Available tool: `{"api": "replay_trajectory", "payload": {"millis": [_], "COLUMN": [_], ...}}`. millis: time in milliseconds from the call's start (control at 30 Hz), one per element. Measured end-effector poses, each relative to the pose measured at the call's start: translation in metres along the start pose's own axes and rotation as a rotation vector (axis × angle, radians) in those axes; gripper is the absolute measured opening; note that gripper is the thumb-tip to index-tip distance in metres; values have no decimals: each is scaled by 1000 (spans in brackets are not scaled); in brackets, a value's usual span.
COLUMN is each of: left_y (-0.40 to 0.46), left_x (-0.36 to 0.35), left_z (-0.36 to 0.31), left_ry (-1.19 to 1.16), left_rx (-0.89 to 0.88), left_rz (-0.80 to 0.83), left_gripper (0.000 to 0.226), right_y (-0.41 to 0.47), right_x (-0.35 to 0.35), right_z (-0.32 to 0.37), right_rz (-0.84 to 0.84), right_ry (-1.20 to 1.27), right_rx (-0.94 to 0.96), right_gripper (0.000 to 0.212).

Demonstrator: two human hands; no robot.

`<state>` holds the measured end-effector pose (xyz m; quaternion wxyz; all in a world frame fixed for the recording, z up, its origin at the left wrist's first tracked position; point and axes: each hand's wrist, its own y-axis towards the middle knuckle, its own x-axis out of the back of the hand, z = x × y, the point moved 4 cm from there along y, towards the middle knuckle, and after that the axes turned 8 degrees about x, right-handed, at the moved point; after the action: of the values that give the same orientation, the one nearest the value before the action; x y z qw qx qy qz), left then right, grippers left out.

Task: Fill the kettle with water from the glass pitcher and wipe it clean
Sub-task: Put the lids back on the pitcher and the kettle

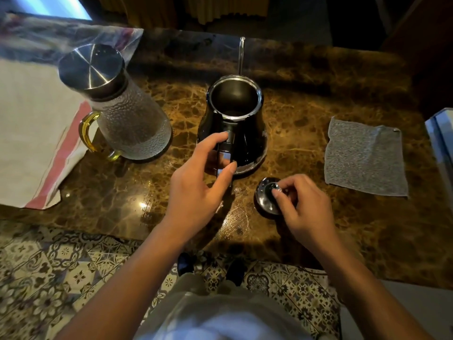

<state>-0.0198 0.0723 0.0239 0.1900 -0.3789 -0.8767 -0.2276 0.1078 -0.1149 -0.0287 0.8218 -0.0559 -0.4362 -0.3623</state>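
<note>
Left hand [196, 190] curls around the open kettle's [247, 141] handle; right hand [304, 207] pinches the lid [266, 195] knob on the counter [306, 94].

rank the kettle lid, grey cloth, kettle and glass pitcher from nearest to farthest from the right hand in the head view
1. kettle lid: under the right hand, whose fingers pinch its knob.
2. kettle: just beyond and to the left, open-topped, with the left hand at its handle.
3. grey cloth: out to the right, lying flat; close to the kettle in rank.
4. glass pitcher: far left, clearly farthest.
</note>
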Motion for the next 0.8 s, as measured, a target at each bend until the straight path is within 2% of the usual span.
{"api": "replay_trajectory", "payload": {"millis": [233,400,533,667,800], "left_y": [9,10,14,14,9], "left_x": [13,24,28,33,35], "left_z": [11,22,26,22,25], "left_ry": [-87,-190,-188,-117,-154], "left_rx": [1,72,96,-96,-73], "left_rz": [125,208,242,223,192], "left_gripper": [51,52,54,49,52], "right_y": [62,103,129,148,157], "right_x": [59,78,71,61,49], "right_z": [55,100,113,113,111], "right_rz": [-224,-318,-284,-195,-91], "right_ry": [139,108,98,90,73], "right_rx": [114,243,294,361,403], "right_gripper": [7,8,12,16,17]}}
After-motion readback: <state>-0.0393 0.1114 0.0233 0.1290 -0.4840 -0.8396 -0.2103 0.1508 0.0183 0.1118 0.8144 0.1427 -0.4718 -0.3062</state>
